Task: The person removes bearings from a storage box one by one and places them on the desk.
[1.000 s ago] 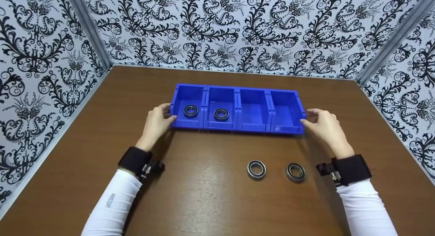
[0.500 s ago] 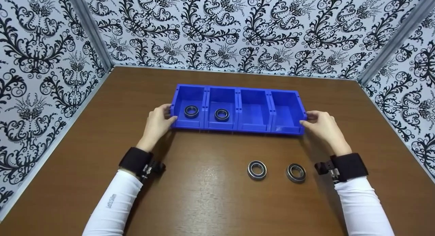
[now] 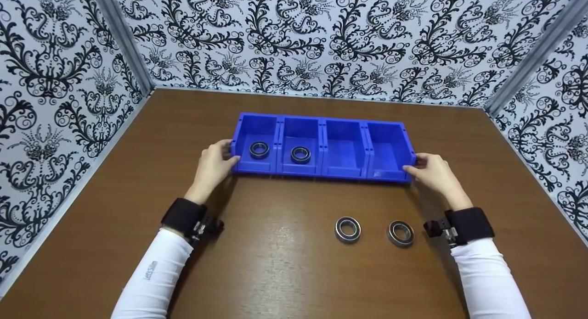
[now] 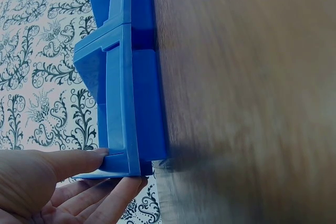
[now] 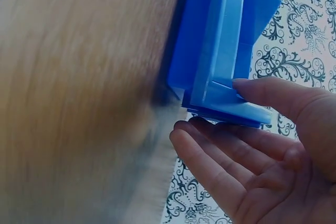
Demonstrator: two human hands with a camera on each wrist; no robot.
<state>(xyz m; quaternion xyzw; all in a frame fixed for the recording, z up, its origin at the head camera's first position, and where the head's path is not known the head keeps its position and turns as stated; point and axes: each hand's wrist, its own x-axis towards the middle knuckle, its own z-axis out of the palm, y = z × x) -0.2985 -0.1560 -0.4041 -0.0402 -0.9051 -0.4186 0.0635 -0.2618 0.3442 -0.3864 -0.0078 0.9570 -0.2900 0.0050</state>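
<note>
1. Here's my left hand (image 3: 212, 165) at the left end of the blue bin row (image 3: 342, 172), thumb on the front corner, fingers against the outer side, pinching that end wall.
2. Over at the other end, my right hand (image 3: 434, 172) does likewise: thumb on the front corner, fingers fairly long along the outside, the end wall between them.
3. The bin row stretches between my hands, compartments facing up and towards me, set towards the back of the brown table (image 3: 275, 273); I can't tell whether its base touches the wood.
4. Four compartments, and in the leftmost lies one bearing (image 3: 259, 157), flat, near the front.
5. Next door, the second compartment holds a second bearing (image 3: 300, 162), also flat.
6. Nearer me, a third bearing (image 3: 347, 240) lies on the table, in front of the bin row, right of centre.
7. Just to its right, apart from it, lies a fourth bearing (image 3: 402, 243), near my right wristband (image 3: 472, 225).
8. Behind everything rises the black-and-white patterned wall (image 3: 298, 43).
</note>
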